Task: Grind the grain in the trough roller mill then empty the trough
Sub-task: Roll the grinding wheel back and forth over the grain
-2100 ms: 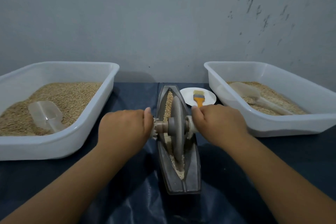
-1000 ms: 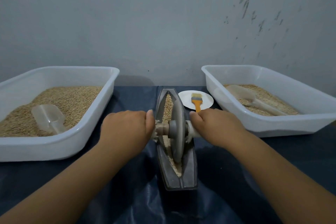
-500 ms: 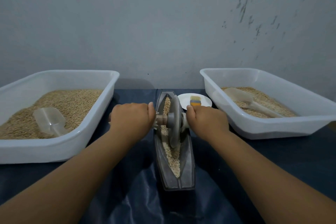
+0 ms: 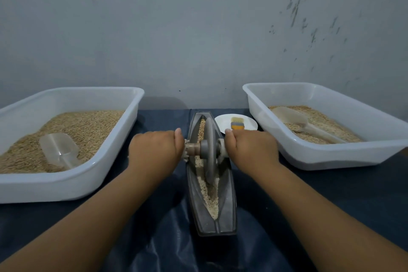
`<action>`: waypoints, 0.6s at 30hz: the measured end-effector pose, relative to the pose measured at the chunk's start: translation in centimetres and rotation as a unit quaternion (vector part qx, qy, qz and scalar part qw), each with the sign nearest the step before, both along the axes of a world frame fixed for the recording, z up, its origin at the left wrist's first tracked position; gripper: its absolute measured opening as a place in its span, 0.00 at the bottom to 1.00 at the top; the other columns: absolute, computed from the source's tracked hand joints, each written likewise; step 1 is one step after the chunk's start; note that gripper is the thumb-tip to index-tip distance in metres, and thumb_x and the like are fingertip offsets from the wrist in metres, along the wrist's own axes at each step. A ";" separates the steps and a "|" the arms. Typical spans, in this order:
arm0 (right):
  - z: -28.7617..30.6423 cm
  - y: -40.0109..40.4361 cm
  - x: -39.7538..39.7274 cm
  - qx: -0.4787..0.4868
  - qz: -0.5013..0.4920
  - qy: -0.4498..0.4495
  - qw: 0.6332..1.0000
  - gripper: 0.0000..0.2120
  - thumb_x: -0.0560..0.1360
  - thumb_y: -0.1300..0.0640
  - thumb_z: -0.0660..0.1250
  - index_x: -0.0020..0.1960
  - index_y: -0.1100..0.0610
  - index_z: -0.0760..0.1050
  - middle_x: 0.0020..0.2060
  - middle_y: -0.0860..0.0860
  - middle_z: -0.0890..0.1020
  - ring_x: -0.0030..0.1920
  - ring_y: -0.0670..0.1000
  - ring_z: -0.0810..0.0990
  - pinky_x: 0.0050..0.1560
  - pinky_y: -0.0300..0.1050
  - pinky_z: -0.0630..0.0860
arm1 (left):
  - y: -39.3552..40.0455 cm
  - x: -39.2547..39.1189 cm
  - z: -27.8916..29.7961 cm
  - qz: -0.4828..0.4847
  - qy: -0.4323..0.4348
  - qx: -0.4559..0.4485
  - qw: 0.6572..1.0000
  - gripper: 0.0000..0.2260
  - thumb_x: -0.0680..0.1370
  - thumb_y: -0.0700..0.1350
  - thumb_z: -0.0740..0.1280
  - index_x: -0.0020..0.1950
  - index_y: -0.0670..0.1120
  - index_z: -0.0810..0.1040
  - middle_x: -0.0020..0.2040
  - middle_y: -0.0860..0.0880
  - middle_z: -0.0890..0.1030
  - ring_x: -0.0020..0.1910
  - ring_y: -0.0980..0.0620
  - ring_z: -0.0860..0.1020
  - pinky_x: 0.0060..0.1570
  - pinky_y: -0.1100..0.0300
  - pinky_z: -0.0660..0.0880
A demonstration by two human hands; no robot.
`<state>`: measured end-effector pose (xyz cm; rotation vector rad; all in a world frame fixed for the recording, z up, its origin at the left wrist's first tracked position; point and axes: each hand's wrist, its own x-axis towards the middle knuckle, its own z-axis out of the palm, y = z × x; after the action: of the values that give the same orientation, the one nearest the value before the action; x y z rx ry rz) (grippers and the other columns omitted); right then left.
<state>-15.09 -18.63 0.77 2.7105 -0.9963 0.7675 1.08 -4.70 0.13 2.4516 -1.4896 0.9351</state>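
Trough: a long, narrow, boat-shaped grey trough (image 4: 225,201) lies on the dark blue tabletop (image 4: 320,201), its length running away from the person toward the wall.
Grain: tan grain (image 4: 210,200) lies along the trough's groove, both on the near side of the wheel and on the far side.
Wheel: a grey disc wheel (image 4: 209,150) stands upright on edge in the trough, about midway along its length, with an axle (image 4: 194,149) running out to either side.
Left hand: the left hand (image 4: 155,150) is curled round the axle's handle on the left of the trough, thumb laid along the top; the handle itself is hidden under the fingers.
Right hand: the right hand (image 4: 251,150) is wrapped the same way round the handle on the right of the trough, thumb on top pointing toward the wheel.
Left tub: a white plastic tub (image 4: 66,185) sits left of the trough, holding a bed of grain with a clear plastic scoop (image 4: 58,150) lying on it.
Right tub: a second white tub (image 4: 331,159) sits right of the trough with a thinner layer of grain and another clear scoop (image 4: 293,118) in it.
Plate: a small white plate (image 4: 223,121) stands just right of the trough's far end, partly behind the right hand.
Brush: a small brush (image 4: 237,125) with an orange handle lies on that plate.
Wall: a grey, marked wall (image 4: 198,28) stands behind the trough.
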 end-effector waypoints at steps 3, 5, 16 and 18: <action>0.1 -0.6 1.0 0.001 -0.010 -0.004 1.000 0.26 0.82 0.47 0.46 0.43 0.54 0.79 0.37 0.54 0.82 0.39 0.58 0.78 0.42 0.48 0.71 | -1.1 0.5 0.2 0.014 0.024 0.015 1.000 0.21 0.82 0.47 0.39 0.51 0.47 0.71 0.37 0.51 0.70 0.34 0.49 0.71 0.38 0.58 0.70; 0.2 -0.2 0.5 0.002 0.005 0.006 1.000 0.25 0.82 0.46 0.45 0.41 0.53 0.77 0.37 0.53 0.81 0.38 0.57 0.78 0.42 0.48 0.71 | -0.4 0.0 0.3 0.007 0.033 0.014 0.999 0.19 0.81 0.48 0.40 0.48 0.48 0.70 0.35 0.52 0.70 0.33 0.50 0.71 0.36 0.59 0.69; 1.1 1.7 -2.7 0.071 0.043 0.036 0.996 0.27 0.79 0.40 0.41 0.30 0.50 0.66 0.28 0.48 0.73 0.31 0.50 0.72 0.31 0.45 0.62 | 4.4 -2.2 -0.3 -0.051 0.046 -0.088 0.994 0.22 0.80 0.54 0.47 0.28 0.52 0.67 0.22 0.54 0.66 0.20 0.53 0.65 0.24 0.58 0.68; 0.6 0.9 -1.4 0.053 0.022 0.021 0.998 0.27 0.80 0.42 0.42 0.31 0.50 0.68 0.30 0.48 0.75 0.34 0.52 0.75 0.33 0.45 0.65 | 2.7 -1.5 -0.3 -0.021 0.032 -0.062 0.997 0.23 0.80 0.54 0.43 0.30 0.51 0.68 0.25 0.54 0.69 0.22 0.51 0.67 0.27 0.58 0.68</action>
<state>-16.49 -17.74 1.38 2.8345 -0.9991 0.6796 -0.46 -2.00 -0.16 2.3301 -1.4124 0.9037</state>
